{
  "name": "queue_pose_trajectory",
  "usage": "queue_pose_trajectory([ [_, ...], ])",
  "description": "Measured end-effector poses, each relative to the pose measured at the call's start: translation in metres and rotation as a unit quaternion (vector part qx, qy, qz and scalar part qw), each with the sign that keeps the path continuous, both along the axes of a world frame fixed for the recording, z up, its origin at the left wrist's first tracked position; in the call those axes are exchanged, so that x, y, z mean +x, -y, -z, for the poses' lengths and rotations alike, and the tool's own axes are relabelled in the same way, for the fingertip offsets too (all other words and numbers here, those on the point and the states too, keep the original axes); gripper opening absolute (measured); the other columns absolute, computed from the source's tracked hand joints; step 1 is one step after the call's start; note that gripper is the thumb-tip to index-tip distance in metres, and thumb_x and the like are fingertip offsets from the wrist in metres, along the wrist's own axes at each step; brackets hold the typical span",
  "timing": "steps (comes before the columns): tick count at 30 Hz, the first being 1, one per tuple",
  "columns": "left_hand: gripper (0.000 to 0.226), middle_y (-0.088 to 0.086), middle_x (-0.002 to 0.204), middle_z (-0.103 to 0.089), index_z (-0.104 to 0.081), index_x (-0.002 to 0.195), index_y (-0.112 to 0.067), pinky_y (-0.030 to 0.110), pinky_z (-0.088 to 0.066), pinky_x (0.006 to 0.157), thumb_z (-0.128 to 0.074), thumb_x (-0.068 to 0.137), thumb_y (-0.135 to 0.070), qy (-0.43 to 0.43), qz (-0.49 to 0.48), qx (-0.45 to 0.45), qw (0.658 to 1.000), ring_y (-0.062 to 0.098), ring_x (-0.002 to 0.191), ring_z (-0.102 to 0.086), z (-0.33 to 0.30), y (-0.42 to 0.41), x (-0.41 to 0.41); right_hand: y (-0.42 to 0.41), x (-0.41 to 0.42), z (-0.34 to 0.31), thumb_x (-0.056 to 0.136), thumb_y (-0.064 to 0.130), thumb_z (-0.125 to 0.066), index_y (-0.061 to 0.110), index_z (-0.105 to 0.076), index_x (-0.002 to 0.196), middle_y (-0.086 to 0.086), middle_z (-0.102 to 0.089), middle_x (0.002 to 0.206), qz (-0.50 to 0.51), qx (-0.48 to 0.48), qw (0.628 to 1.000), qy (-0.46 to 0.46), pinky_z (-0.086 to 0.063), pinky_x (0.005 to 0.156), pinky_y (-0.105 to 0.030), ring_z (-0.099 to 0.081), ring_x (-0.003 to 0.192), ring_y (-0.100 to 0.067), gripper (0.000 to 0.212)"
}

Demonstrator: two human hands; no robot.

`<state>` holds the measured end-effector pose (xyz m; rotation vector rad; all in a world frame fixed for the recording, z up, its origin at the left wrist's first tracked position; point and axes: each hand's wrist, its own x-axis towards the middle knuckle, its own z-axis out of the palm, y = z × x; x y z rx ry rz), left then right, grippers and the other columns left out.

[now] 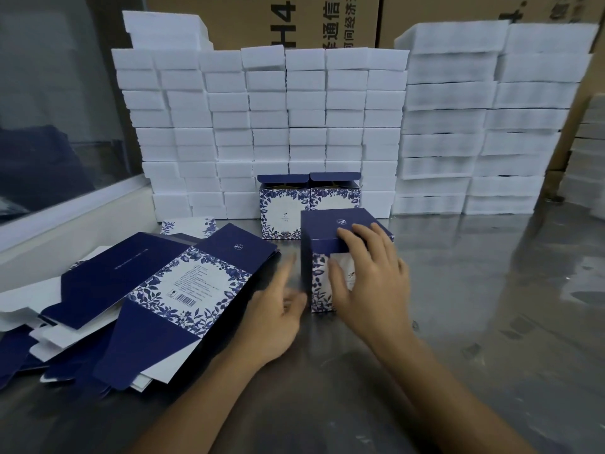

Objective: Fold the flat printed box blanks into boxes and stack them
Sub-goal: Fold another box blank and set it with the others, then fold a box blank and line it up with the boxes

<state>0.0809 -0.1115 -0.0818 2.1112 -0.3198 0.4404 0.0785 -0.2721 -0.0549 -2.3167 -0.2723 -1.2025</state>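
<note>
A folded navy box with blue floral print (322,231) stands on the steel table, lid closed. My right hand (368,276) lies over its top front edge and front face, fingers spread and gripping it. My left hand (278,309), blurred, hovers just left of the box with its fingers apart and nothing in it. A messy pile of flat printed blanks (157,290) lies to the left. Two folded boxes (309,204) with open top flaps stand side by side behind the held box.
A wall of stacked white foam blocks (262,126) runs along the back, with taller stacks (484,126) to the right. Brown cartons (294,21) stand behind. A white ledge and window (65,217) border the left. The steel table (474,306) stretches right.
</note>
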Motion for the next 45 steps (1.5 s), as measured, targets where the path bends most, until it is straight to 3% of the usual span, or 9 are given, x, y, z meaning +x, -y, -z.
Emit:
queue_pose_trajectory([
  [2, 0.038, -0.023, 0.09, -0.069, -0.057, 0.13, -0.032, 0.035, -0.052, 0.091, -0.06, 0.094, -0.022, -0.001, -0.023, 0.082, 0.996, 0.005, 0.091, -0.066, 0.003, -0.003, 0.002, 0.009, 0.01, 0.001, 0.091, 0.026, -0.066, 0.017, -0.06, 0.134, -0.003, -0.055, 0.143, 0.02, -0.004, 1.0, -0.011, -0.045, 0.102, -0.051, -0.039, 0.144, -0.026, 0.044],
  [4, 0.027, -0.017, 0.099, -0.07, -0.064, 0.119, -0.029, 0.032, -0.051, 0.091, -0.061, 0.092, -0.028, -0.002, -0.04, 0.137, 0.99, 0.009, 0.097, -0.065, 0.005, -0.008, 0.002, 0.016, 0.018, 0.001, 0.092, 0.026, -0.065, 0.017, -0.059, 0.135, -0.005, -0.054, 0.144, 0.046, -0.005, 0.999, -0.021, -0.046, 0.099, -0.053, -0.037, 0.145, -0.028, 0.045],
  [7, 0.022, -0.006, 0.11, -0.066, -0.066, 0.112, -0.024, 0.026, -0.044, 0.084, -0.063, 0.091, -0.031, -0.024, -0.095, 0.17, 0.98, 0.015, 0.098, -0.06, 0.006, -0.018, 0.009, 0.024, 0.028, 0.003, 0.093, 0.028, -0.061, 0.016, -0.057, 0.136, -0.006, -0.052, 0.145, 0.095, 0.004, 0.995, -0.03, -0.044, 0.098, -0.053, -0.032, 0.147, -0.029, 0.046],
  [10, 0.019, -0.008, 0.11, -0.056, -0.063, 0.109, -0.025, 0.023, -0.034, 0.08, -0.06, 0.092, -0.031, -0.056, -0.125, 0.176, 0.975, 0.01, 0.091, -0.05, 0.006, -0.026, 0.019, 0.035, 0.04, 0.0, 0.095, 0.031, -0.056, 0.015, -0.053, 0.139, -0.007, -0.047, 0.148, 0.133, 0.002, 0.99, -0.053, -0.038, 0.101, -0.052, -0.026, 0.149, -0.03, 0.047],
  [17, 0.014, -0.013, 0.103, -0.043, -0.056, 0.104, -0.03, 0.028, -0.036, 0.08, -0.055, 0.092, -0.038, -0.046, -0.133, 0.207, 0.968, 0.012, 0.092, -0.049, 0.012, -0.024, 0.031, 0.066, 0.08, -0.004, 0.102, 0.033, -0.044, 0.016, -0.037, 0.148, -0.008, -0.027, 0.161, 0.194, -0.011, 0.975, -0.11, -0.027, 0.114, -0.054, -0.007, 0.155, -0.028, 0.05],
  [31, 0.014, -0.014, 0.113, -0.046, -0.053, 0.104, -0.033, 0.03, -0.038, 0.083, -0.052, 0.093, -0.043, -0.04, -0.145, 0.217, 0.965, 0.012, 0.106, -0.048, 0.011, -0.019, 0.039, 0.078, 0.171, -0.008, 0.096, 0.03, -0.054, 0.011, -0.03, 0.153, -0.013, -0.017, 0.165, 0.107, -0.04, 0.982, -0.153, -0.023, 0.116, -0.063, 0.0, 0.154, -0.035, 0.064],
  [40, 0.015, -0.014, 0.114, -0.045, -0.052, 0.104, -0.034, 0.033, -0.041, 0.086, -0.051, 0.093, -0.044, -0.048, -0.145, 0.223, 0.963, 0.012, 0.108, -0.047, 0.009, -0.018, 0.038, 0.075, 0.202, -0.014, 0.094, 0.018, -0.055, 0.013, -0.007, 0.16, -0.012, 0.006, 0.168, 0.074, -0.088, 0.971, -0.208, -0.019, 0.121, -0.057, 0.01, 0.154, -0.035, 0.082],
  [45, 0.014, -0.017, 0.108, -0.041, -0.052, 0.103, -0.035, 0.031, -0.038, 0.083, -0.051, 0.093, -0.045, -0.048, -0.146, 0.221, 0.963, 0.011, 0.106, -0.046, 0.009, -0.018, 0.039, 0.06, 0.2, 0.004, 0.098, 0.03, -0.055, 0.019, 0.008, 0.16, -0.003, 0.021, 0.167, 0.052, -0.095, 0.952, -0.288, -0.022, 0.119, -0.059, 0.002, 0.155, -0.033, 0.089],
])
